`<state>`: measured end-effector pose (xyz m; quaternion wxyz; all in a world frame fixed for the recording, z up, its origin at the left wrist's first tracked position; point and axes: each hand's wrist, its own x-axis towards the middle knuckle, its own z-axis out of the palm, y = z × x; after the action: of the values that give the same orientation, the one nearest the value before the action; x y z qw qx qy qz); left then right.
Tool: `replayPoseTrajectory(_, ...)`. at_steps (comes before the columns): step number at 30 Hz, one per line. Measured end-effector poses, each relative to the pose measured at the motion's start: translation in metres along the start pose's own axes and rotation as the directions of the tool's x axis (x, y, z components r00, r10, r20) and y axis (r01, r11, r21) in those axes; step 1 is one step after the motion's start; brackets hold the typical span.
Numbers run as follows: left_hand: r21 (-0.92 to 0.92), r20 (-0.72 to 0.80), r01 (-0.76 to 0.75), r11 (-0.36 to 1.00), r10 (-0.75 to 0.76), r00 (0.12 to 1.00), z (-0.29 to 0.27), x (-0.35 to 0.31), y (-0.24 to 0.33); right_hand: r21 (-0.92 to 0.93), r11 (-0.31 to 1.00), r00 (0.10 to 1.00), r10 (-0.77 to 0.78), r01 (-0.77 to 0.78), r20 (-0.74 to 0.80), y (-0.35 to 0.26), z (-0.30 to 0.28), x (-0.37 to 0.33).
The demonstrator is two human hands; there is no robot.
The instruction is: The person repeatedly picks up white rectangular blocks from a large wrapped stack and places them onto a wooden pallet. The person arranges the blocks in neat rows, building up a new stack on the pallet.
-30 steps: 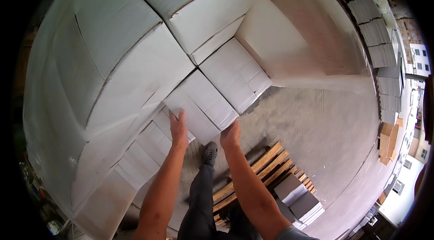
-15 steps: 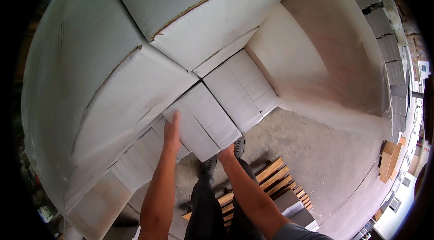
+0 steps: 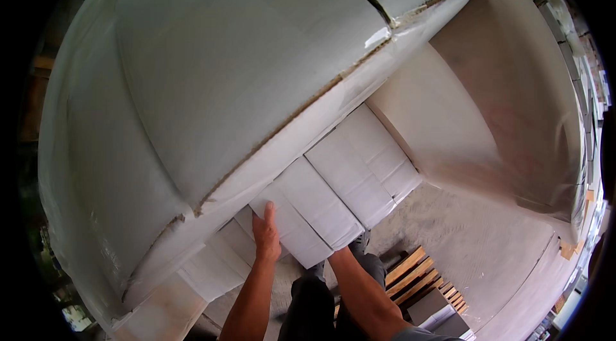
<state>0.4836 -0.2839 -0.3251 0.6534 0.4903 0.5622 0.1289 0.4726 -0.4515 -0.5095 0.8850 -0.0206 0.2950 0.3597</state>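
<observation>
A white carton [image 3: 309, 206], with a lengthwise seam, juts out from a row of similar cartons, under the edge of larger white boxes [image 3: 256, 58]. My left hand [image 3: 267, 230] grips its left side, with the thumb laid on the face and the other fingers mostly out of sight. At its near right corner, my right hand [image 3: 340, 259] holds from below; its fingers are hidden behind the carton. Close along the right side stands another white carton [image 3: 362, 164]. More white cartons [image 3: 215, 267] line up to the left of my left hand.
Clear wrap covers the big boxes above. A brown-stained white panel [image 3: 475, 122] rises at the right. On the concrete floor [image 3: 475, 238] lies a wooden pallet [image 3: 410, 273], with a grey-white box [image 3: 436, 312] beside it. My shoes are just below the held carton.
My view has shifted closer to the big upper boxes, so the held carton and both hands appear lower and further right. Both hands keep their hold on the carton.
</observation>
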Motion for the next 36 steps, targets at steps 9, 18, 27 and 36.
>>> replayPoseTrajectory(9, 0.24, -0.019, -0.072, 0.968, 0.079, 0.997, 0.012, -0.004, -0.008, -0.739, 0.636, 0.623, -0.491, -0.221, -0.609, -0.036, 0.015, -0.034)
replayPoseTrajectory(18, 0.78, 0.245, -0.183, 0.598, -0.023, 0.969, -0.075, 0.026, -0.035, -0.855, 0.457, 0.677, -0.55, -0.246, -0.489, -0.132, 0.061, -0.339)
replayPoseTrajectory(27, 0.868, 0.472, -0.321, 0.38, -0.424, 0.773, -0.123, -0.144, -0.015, -0.567, 0.743, 0.281, -0.494, -0.357, -0.823, 0.017, -0.025, -0.636)
replayPoseTrajectory(36, 0.894, 0.448, -0.371, 0.251, -0.489, 0.748, -0.076, -0.254, 0.018, -0.357, 0.9, 0.418, -0.233, -0.248, -0.878, 0.108, -0.026, -0.681)
